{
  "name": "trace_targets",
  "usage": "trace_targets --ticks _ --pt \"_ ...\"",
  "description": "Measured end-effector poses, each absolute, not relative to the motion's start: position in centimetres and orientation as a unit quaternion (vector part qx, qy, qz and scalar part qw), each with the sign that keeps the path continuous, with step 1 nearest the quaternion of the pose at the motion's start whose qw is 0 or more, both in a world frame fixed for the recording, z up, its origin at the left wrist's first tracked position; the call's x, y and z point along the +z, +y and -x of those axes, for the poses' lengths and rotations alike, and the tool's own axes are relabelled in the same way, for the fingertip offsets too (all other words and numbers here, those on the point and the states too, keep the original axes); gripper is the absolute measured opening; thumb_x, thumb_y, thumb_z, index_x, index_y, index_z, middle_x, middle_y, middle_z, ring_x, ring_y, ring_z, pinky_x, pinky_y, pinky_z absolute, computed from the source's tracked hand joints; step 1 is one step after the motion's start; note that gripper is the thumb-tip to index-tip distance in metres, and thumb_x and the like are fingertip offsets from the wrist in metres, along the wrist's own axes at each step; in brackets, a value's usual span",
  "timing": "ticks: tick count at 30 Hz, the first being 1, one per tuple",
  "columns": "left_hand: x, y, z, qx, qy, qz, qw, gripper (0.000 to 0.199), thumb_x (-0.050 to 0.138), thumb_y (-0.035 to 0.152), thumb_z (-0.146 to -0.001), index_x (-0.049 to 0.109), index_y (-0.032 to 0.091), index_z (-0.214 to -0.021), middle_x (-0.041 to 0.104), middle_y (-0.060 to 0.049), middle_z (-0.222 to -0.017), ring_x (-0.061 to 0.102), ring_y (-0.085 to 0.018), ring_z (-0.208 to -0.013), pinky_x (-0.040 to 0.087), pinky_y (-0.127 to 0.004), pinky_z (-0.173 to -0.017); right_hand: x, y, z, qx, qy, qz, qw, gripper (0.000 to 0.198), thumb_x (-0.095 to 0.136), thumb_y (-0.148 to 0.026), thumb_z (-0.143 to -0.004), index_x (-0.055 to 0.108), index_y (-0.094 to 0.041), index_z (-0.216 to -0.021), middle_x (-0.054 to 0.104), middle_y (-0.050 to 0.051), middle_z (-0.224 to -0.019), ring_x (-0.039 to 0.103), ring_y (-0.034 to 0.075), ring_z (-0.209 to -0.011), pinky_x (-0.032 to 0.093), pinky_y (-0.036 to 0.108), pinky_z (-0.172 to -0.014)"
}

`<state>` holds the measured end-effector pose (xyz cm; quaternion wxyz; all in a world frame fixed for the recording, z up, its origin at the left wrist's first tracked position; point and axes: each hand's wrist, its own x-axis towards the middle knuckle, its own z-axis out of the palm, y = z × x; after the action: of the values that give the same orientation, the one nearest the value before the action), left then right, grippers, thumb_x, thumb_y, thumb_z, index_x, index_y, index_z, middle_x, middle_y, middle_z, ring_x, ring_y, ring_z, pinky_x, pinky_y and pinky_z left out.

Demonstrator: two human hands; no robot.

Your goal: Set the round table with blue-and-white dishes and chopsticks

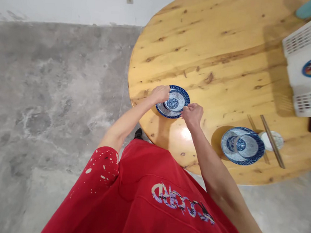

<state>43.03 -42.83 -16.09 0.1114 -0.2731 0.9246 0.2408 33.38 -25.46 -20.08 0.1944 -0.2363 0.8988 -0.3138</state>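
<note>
A blue-and-white bowl (172,103) sits over a blue-rimmed plate (163,110) near the left edge of the wooden table. My left hand (160,94) is closed at the bowl's upper left rim, its fingertips partly hidden behind the knuckles. At the lower right, my right hand (192,115) pinches the bowl's rim over the plate's edge. Whether the bowl rests on the plate or is slightly raised, I cannot tell.
To the right stands another plate (224,149) with a bowl (250,146) on it. Chopsticks (273,142) lie across a small white dish (277,138). A white plastic basket (295,72) stands at the far right, near a teal object (309,9). The round table (201,49) curves near my body.
</note>
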Motion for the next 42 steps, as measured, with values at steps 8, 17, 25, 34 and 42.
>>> trace_targets --ticks 8,17,25,34,42 --pt "-16.3 -43.1 -42.8 0.26 0.923 0.268 0.096 0.04 0.048 0.015 -0.095 0.072 0.003 -0.125 0.07 -0.026 -0.129 0.067 -0.034 -0.12 0.049 -0.038 -0.097 -19.2 -25.6 -33.9 -0.365 0.888 0.146 0.238 0.027 0.055 -0.015 -0.074 0.063 -0.013 -0.1 0.065 0.005 -0.063 0.067 0.025 -0.054 0.054 0.036 -0.051" --pt "-16.6 -43.5 -42.8 0.266 0.922 0.267 0.088 0.042 0.049 0.014 -0.093 0.071 0.004 -0.128 0.07 -0.024 -0.129 0.067 -0.032 -0.118 0.05 -0.037 -0.098 -18.4 -25.8 -34.6 -0.397 0.875 0.125 0.246 0.019 0.056 -0.013 -0.072 0.062 -0.016 -0.09 0.063 0.004 -0.059 0.063 0.021 -0.048 0.051 0.031 -0.043" --pt "-16.2 -43.4 -42.9 0.262 0.922 0.269 0.09 0.044 0.048 0.014 -0.093 0.069 0.006 -0.132 0.07 -0.022 -0.132 0.066 -0.031 -0.121 0.05 -0.038 -0.101 -18.4 -25.8 -34.5 -0.406 0.871 0.117 0.252 0.022 0.057 -0.012 -0.071 0.063 -0.016 -0.092 0.063 0.004 -0.058 0.061 0.022 -0.047 0.051 0.033 -0.043" --pt "-15.3 -43.5 -43.7 0.25 0.922 0.285 0.075 0.043 0.045 0.034 -0.102 0.071 0.01 -0.127 0.071 -0.021 -0.129 0.065 -0.032 -0.122 0.048 -0.039 -0.1 -17.1 -25.3 -35.1 -0.432 0.853 0.136 0.259 0.013 0.061 -0.031 -0.086 0.06 -0.019 -0.08 0.064 0.006 -0.059 0.06 0.02 -0.047 0.053 0.033 -0.046" --pt "-10.5 -42.5 -49.6 0.251 0.897 0.355 -0.08 0.036 0.037 0.034 -0.107 0.069 0.02 -0.117 0.078 -0.008 -0.106 0.072 -0.02 -0.099 0.046 -0.026 -0.083 -14.2 -17.3 -38.7 -0.485 0.844 0.109 0.203 0.035 0.057 -0.052 -0.087 0.062 -0.018 -0.082 0.064 0.002 -0.061 0.056 0.014 -0.047 0.048 0.027 -0.05"
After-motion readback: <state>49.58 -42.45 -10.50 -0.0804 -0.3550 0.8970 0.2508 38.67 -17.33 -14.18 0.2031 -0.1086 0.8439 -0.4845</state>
